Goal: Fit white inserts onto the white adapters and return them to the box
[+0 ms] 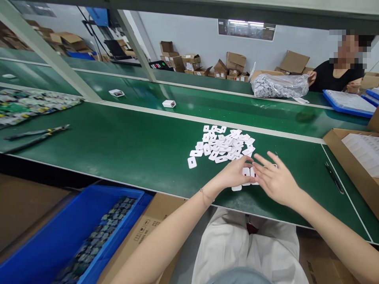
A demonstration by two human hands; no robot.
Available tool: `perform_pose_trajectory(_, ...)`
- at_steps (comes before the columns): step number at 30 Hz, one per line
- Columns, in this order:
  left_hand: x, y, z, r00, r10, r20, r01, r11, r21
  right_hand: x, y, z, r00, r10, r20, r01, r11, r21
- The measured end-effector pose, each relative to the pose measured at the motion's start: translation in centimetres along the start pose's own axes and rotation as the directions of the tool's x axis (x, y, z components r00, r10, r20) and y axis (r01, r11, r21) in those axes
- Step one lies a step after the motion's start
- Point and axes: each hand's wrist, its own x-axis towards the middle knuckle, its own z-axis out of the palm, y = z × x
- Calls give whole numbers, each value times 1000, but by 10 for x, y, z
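On the green bench lies a loose heap of small white plastic plates [227,146], each with rounded corners and a rectangular slot. My left hand [235,172] curls its thumb and forefinger around a few white plates [246,172] near the bench's front edge; dark red shows in their slots. Close against it, my right hand [276,179] has its fingers spread, the fingertips over the same plates and partly covering them. Another white plate [236,188] sits just below my left hand. Whether the plates are lifted off the bench is hard to see.
Tweezers [334,178] lie at right beside an open cardboard box [349,157]. Pliers [38,136] lie far left. White housings [169,103] stand on the sunken strip behind. A co-worker [337,75] sits opposite by a clear bag [280,86]. Below left is a blue bin [44,236].
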Motion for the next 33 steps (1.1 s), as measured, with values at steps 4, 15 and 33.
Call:
perform_pose_trajectory(4, -1, -3, 1, 1000, 0, -3, 0, 1000, -18, -4, -3, 2, 999, 34, 22, -35, 999, 37)
perform_pose_trajectory(15, -9, -1, -4, 999, -20, 49, 20, 1000, 12, 35, 71, 18, 926, 263, 271, -350, 867, 355)
perform_pose_trajectory(33, -22, 5, 16, 925, 377, -37, -240, 659, 713, 38, 87, 29, 871, 295, 394, -489, 607, 626)
